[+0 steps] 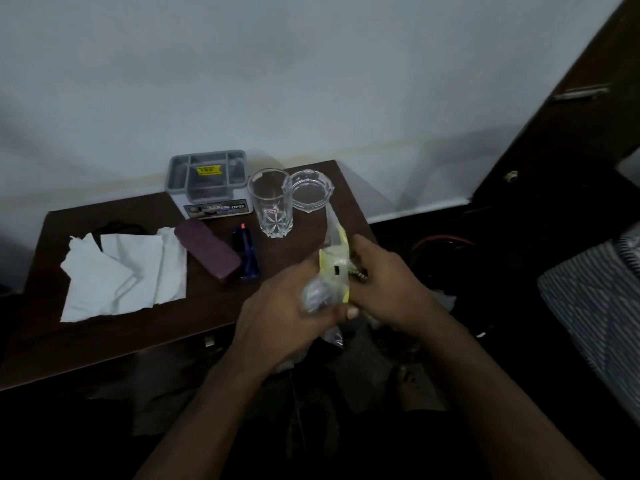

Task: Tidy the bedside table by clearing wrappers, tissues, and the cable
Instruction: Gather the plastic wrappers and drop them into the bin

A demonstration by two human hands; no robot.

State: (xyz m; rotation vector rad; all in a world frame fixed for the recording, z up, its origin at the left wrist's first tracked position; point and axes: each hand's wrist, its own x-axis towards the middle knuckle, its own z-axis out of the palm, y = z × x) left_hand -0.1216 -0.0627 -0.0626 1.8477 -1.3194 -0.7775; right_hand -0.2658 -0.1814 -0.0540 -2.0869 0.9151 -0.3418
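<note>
Both bare hands sit nearest the lens, meeting over the front right corner of the table: the left hand [277,313] curls around a crumpled clear plastic wrapper with a yellow printed panel [334,271], and the right hand [384,282] grips the same wrapper from the other side, so both are clenched on it, held just above the table edge rather than resting on the wood. Judging by this, the wrapper step is under way but nothing has reached a bin yet. Several unfolded white paper tissues [128,271] lie spread over the left half of the dark brown wooden bedside table [138,337], untouched, and a dark looped shape behind them may be the black cable [117,227], though the dim light makes that uncertain; most of the task seems left. Beside the tissues lie a maroon oblong case [207,249] and a blue pen-like item with an orange tip [246,252]; behind stand a clear drinking glass [272,202], a clear glass ashtray [310,190] and a grey compartmented plastic box [207,181]. A pale wall [311,81] rises behind, a dark wooden door [571,116] at right, striped fabric [595,306] lower right
</note>
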